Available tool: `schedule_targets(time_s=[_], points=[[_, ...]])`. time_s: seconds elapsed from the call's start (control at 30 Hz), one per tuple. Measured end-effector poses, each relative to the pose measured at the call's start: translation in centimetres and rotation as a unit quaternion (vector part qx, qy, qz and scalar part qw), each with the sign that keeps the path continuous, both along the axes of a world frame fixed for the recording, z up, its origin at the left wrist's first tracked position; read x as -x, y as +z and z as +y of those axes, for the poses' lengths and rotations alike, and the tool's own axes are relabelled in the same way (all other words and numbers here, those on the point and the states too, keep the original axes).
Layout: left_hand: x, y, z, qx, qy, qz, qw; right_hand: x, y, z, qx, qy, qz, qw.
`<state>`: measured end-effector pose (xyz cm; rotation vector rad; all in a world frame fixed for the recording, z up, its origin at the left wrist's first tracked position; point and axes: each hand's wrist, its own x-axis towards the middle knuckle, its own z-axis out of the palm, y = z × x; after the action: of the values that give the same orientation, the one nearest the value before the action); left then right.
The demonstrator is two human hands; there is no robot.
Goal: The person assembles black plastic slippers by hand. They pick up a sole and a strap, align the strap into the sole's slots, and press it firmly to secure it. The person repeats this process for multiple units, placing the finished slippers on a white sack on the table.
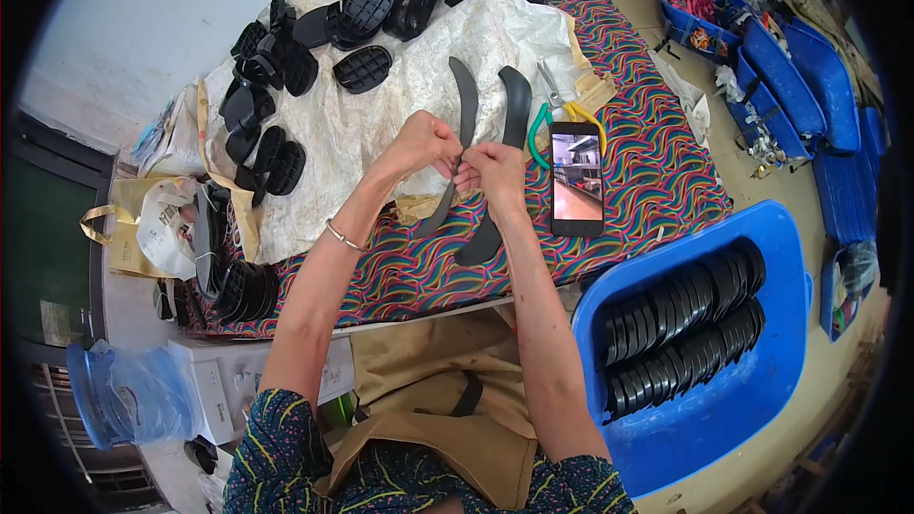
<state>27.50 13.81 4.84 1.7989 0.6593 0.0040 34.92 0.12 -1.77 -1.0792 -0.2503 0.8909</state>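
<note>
my left grip [426, 145] is closed, its fingertips pinching a narrow dark strip [467, 105] near its middle, and my right grip [495, 174] is closed on the same strip just beside it, the fingertips of both nearly meeting. the strip is curved: its upper end points to the far edge of the surface [666, 214], its lower end slants toward the near edge, and i cannot tell whether that lower end touches the wavy multicoloured cloth [647, 114]. all this is nearer the right edge than the left. a wider dark strip [517, 109] lies just to the right, passing beneath my right wrist. beyond it, scissors [551, 86] with one green and one yellow handle point their blades to the far edge, partly hidden by a phone [578, 176] with a lit screen. a stained pale sheet [347, 148] spreads over the cloth, and black blocks [363, 69] with gridded faces sit on it in a curve from the far edge down the left side. a paper bag [129, 252] is by the left edge. near the right end of the near edge, a blue tub [752, 424] holds two rows of black curved pieces [681, 309].
</note>
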Motion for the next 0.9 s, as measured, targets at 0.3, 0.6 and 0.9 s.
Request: schedule_targets(time_s=[0.3,0.6,0.9], points=[[-0.5,-0.2,-0.2,-0.071,-0.044,-0.005,0.997,0.1,-0.1,-0.1,0.006,-0.017,-0.023,1.0],[-0.1,-0.5,-0.4,-0.068,-0.043,-0.032,0.996,0.0,-0.1,-0.1,0.012,-0.009,-0.028,1.0],[0.4,-1.3,0.1,-0.006,-0.034,-0.047,0.998,-0.1,-0.3,-0.2,-0.019,0.0,-0.014,1.0]])
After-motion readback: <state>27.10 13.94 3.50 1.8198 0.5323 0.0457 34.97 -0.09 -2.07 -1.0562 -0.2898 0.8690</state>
